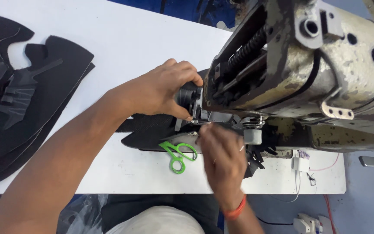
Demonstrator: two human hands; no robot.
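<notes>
Your left hand (pixel 163 93) is curled around the machine's (pixel 299 65) black knob (pixel 187 97), right hand (pixel 221 158) blurry, can't tell its grip. Black piece (pixel 150 130) sits under the needle, stack (pixel 27 108) waiting, so early on.

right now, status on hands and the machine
Left hand grips sewing machine end. Right hand blurred by black fabric piece. Green scissors beside it.

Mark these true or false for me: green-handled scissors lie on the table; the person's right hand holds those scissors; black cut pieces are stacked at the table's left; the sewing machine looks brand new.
1. Green-handled scissors lie on the white table. True.
2. The right hand holds them. False: it is blurred beside them, near the needle area.
3. Black cut pieces are stacked at the left. True.
4. The sewing machine looks new. False: its paint is chipped and worn.
</notes>
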